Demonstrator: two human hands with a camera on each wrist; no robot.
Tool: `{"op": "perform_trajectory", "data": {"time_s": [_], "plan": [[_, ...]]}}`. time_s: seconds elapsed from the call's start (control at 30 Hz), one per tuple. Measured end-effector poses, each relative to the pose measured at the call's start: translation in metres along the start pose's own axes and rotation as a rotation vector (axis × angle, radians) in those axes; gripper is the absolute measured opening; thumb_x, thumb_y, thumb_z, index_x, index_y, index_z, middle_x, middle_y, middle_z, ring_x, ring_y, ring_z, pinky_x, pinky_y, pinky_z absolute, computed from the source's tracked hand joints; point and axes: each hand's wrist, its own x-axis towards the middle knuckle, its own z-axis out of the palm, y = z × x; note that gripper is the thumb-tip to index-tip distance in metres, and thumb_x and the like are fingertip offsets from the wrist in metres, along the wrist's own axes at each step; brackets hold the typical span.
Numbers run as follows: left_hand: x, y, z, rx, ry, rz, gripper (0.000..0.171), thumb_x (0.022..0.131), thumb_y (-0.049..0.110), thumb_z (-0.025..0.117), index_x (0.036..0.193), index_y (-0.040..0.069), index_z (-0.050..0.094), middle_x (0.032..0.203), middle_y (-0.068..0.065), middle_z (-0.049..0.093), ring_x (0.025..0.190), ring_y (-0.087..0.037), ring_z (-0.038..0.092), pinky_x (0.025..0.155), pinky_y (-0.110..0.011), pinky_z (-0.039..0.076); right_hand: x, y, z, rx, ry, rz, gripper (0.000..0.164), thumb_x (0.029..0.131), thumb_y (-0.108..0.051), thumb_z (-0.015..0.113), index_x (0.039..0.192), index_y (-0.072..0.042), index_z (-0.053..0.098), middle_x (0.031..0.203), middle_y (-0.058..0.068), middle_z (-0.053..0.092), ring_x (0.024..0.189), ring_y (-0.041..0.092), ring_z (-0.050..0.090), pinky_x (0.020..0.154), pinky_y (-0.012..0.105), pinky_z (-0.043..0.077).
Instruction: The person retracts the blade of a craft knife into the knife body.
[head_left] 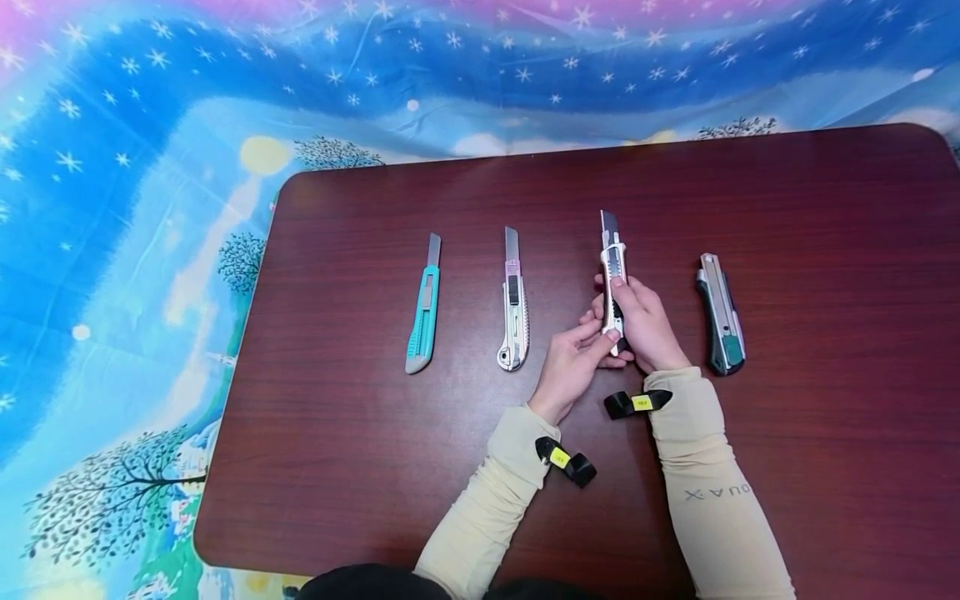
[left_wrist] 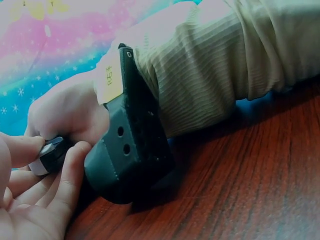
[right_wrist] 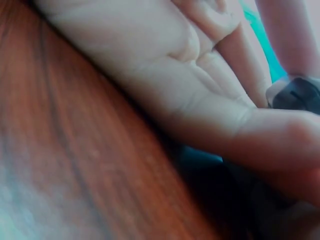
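Observation:
In the head view, a silver-and-black box cutter (head_left: 612,260) points away from me, its wide blade (head_left: 609,222) extended. My right hand (head_left: 651,327) grips its body from the right, thumb lying on the front near the slider. From the left, my left hand (head_left: 572,367) pinches the butt end between thumb and fingers. The left wrist view shows the cutter's dark butt (left_wrist: 54,156) between the left fingertips. Close up and blurred, the right wrist view has curled fingers (right_wrist: 200,105) beside the cutter's dark end (right_wrist: 300,95).
Left of the hands lie a teal box cutter (head_left: 424,321) and a silver-and-pink box cutter (head_left: 515,321), both with blades out. A silver-and-green box cutter (head_left: 722,317) lies to the right. The brown table (head_left: 337,458) has rounded corners; a patterned blue cloth (head_left: 450,75) hangs behind it.

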Motion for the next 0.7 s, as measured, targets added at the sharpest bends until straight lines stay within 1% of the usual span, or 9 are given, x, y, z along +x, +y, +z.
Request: {"op": "perform_trajectory", "data": {"time_s": [0.23,0.37,0.43,0.57,0.63,0.7], "plan": [[0.0010,-0.0011,-0.0008,0.025,0.011,0.020,0.034,0.091,0.016,0.052,0.121,-0.001,0.054,0.104,-0.016,0.064,0.075,-0.033,0.066,0.071,-0.033,0.055,-0.0001,0.0004,-0.0003,-0.044,-0.029,-0.039,0.042,0.098,-0.023,0.036,0.123,0.010,0.032,0.074,0.003,0.056,0.069,0.014,0.063,0.059,0.023,0.053],[0.0003,-0.0004,-0.0010,0.028,0.004,0.033,0.034,0.092,0.017,0.050,0.121,-0.001,0.053,0.106,-0.015,0.063,0.077,-0.037,0.064,0.071,-0.033,0.055,-0.0011,0.0008,-0.0013,-0.061,-0.044,-0.058,0.038,0.098,-0.021,0.035,0.120,0.009,0.032,0.076,0.004,0.057,0.071,0.014,0.063,0.059,0.023,0.053],[0.0001,-0.0003,-0.0011,0.029,0.007,0.037,0.033,0.092,0.016,0.049,0.121,-0.001,0.054,0.106,-0.015,0.063,0.075,-0.034,0.065,0.070,-0.033,0.056,-0.0014,0.0012,-0.0015,-0.066,-0.051,-0.064,0.034,0.098,-0.020,0.036,0.118,0.007,0.034,0.077,0.004,0.056,0.071,0.013,0.062,0.059,0.022,0.052],[0.0002,-0.0008,-0.0016,0.032,0.022,0.041,0.032,0.093,0.014,0.049,0.120,-0.001,0.055,0.101,-0.019,0.064,0.064,-0.022,0.064,0.065,-0.034,0.056,-0.0007,0.0033,-0.0018,-0.053,-0.077,-0.079,0.027,0.097,-0.018,0.036,0.116,0.001,0.035,0.078,0.004,0.055,0.073,0.014,0.061,0.062,0.021,0.052],[0.0003,-0.0010,-0.0020,0.040,0.027,0.046,0.031,0.093,0.013,0.048,0.119,-0.002,0.055,0.095,-0.025,0.063,0.059,-0.017,0.062,0.061,-0.035,0.056,-0.0006,0.0043,-0.0018,-0.048,-0.089,-0.088,0.025,0.097,-0.017,0.036,0.116,0.000,0.035,0.079,0.004,0.054,0.073,0.014,0.061,0.062,0.021,0.051],[0.0002,-0.0005,-0.0023,0.049,0.028,0.051,0.031,0.093,0.013,0.048,0.119,-0.003,0.055,0.089,-0.031,0.061,0.056,-0.016,0.060,0.057,-0.036,0.056,-0.0008,0.0048,-0.0019,-0.050,-0.095,-0.100,0.027,0.097,-0.017,0.037,0.118,0.001,0.035,0.080,0.004,0.055,0.074,0.014,0.060,0.062,0.021,0.051]]}}
